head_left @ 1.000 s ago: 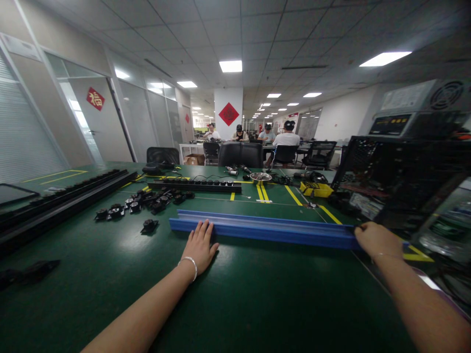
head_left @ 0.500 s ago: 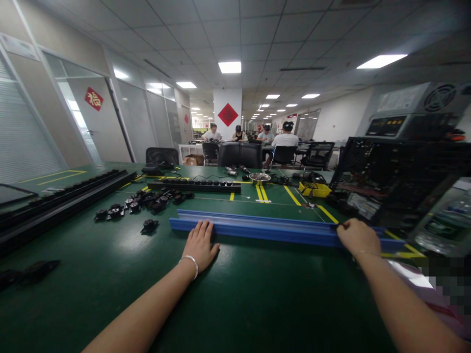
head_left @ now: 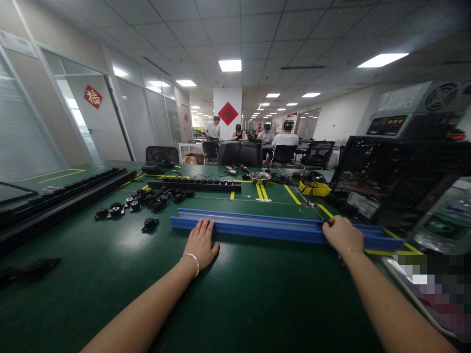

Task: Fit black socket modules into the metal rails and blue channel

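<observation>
One long, ridged blue channel [head_left: 257,231] lies on the glossy green desk [head_left: 265,304]. Your open left hand [head_left: 201,245] touches its left portion; your right hand [head_left: 344,235] grips a small dark piece [head_left: 328,222] toward its right end.

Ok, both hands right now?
Left hand: open, fingers resting on the blue rail.
Right hand: closed, pinching a small dark piece at the rail.

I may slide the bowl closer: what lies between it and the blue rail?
The head view shows yellow tape stripes and a small white strip on the green table.
</observation>
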`<state>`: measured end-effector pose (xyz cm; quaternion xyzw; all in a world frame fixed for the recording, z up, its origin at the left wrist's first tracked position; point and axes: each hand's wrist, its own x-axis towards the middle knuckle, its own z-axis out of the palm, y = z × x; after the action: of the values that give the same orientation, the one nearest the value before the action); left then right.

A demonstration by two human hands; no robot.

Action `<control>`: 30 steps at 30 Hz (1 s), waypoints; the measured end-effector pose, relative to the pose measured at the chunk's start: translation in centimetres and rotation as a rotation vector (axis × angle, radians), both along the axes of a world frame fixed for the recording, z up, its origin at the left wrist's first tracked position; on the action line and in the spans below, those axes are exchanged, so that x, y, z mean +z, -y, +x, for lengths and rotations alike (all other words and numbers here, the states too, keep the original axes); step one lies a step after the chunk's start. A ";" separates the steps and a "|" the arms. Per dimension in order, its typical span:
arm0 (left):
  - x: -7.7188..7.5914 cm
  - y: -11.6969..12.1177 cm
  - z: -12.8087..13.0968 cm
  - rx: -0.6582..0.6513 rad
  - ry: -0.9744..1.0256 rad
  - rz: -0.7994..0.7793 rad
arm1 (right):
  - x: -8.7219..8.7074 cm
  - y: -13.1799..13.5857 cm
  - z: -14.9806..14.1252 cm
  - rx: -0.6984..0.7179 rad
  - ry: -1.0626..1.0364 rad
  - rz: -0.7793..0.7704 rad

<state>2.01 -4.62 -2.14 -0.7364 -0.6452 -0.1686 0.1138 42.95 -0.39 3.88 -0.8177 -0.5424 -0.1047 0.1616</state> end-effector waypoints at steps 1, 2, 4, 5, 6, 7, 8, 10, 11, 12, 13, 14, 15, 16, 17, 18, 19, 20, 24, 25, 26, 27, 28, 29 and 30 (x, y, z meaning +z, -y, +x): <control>0.1 0.0 0.0 0.004 -0.003 -0.007 | 0.0 0.0 -0.5 0.009 0.002 0.003; 0.1 0.1 0.0 0.008 -0.006 -0.012 | 0.0 0.0 -0.9 0.018 0.002 0.004; 0.2 0.1 0.1 0.012 -0.011 -0.019 | 0.1 0.1 -1.6 0.030 -0.002 0.006; 0.2 0.1 0.1 0.013 -0.013 -0.020 | 0.1 0.1 -1.9 0.032 -0.004 0.006; 0.2 0.1 0.1 0.013 -0.015 -0.020 | 0.2 0.1 -2.1 0.034 -0.006 0.006; 0.2 0.1 0.1 0.012 -0.016 -0.019 | 0.2 0.1 -2.3 0.036 -0.007 0.006; 0.2 0.1 0.1 0.011 -0.018 -0.017 | 0.2 0.1 -2.5 0.039 -0.009 0.006; 0.1 0.1 0.1 0.011 -0.021 -0.011 | 0.2 0.2 -2.7 0.042 -0.018 0.008; 0.1 0.1 0.1 0.010 -0.021 -0.006 | 0.2 0.2 -2.7 0.042 -0.025 0.012; 0.1 0.0 0.1 0.010 -0.021 -0.001 | 0.2 0.2 -2.7 0.041 -0.033 0.015; 0.0 0.0 0.1 0.010 -0.021 0.003 | 0.2 0.2 -2.7 0.042 -0.039 0.014; 0.0 0.0 0.0 0.010 -0.021 0.006 | 0.2 0.2 -2.7 0.044 -0.042 0.012; 0.0 0.0 0.0 0.010 -0.021 0.009 | 0.1 0.2 -2.7 0.048 -0.042 0.008; 0.0 0.0 0.0 0.009 -0.020 0.009 | 0.1 0.2 -2.7 0.053 -0.040 0.003; 0.0 0.0 0.0 0.009 -0.020 0.010 | 0.1 0.1 -2.6 0.059 -0.038 -0.001; -0.1 0.0 0.0 0.009 -0.019 0.010 | 0.0 0.1 -2.6 0.064 -0.035 -0.001; -0.1 0.0 0.0 0.008 -0.018 0.012 | 0.0 0.1 -2.6 0.069 -0.031 0.003; -0.1 -0.1 0.0 0.007 -0.018 0.015 | -0.1 0.1 -2.7 0.073 -0.026 0.008; -0.2 -0.1 0.0 0.005 -0.018 0.029 | -0.3 -0.1 -3.0 0.086 -0.021 0.028; -0.2 -0.1 0.0 0.006 -0.018 0.029 | -0.4 -0.1 -3.1 0.088 -0.023 0.030; -0.2 -0.1 0.0 0.006 -0.017 0.029 | -0.4 -0.1 -3.2 0.090 -0.024 0.030; -0.2 -0.1 0.0 0.006 -0.017 0.028 | -0.4 -0.1 -3.3 0.093 -0.024 0.029; -0.1 -0.1 0.1 0.006 -0.018 0.028 | -0.4 -0.1 -3.4 0.095 -0.022 0.029; -0.1 -0.1 0.1 0.005 -0.019 0.030 | -0.3 -0.1 -3.6 0.097 -0.021 0.029; -0.1 -0.1 0.1 0.004 -0.019 0.031 | -0.3 0.0 -3.7 0.100 -0.021 0.029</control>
<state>2.08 -4.52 -2.28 -0.7348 -0.6429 -0.1713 0.1320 39.22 -0.37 3.57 -0.7883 -0.5792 -0.0960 0.1842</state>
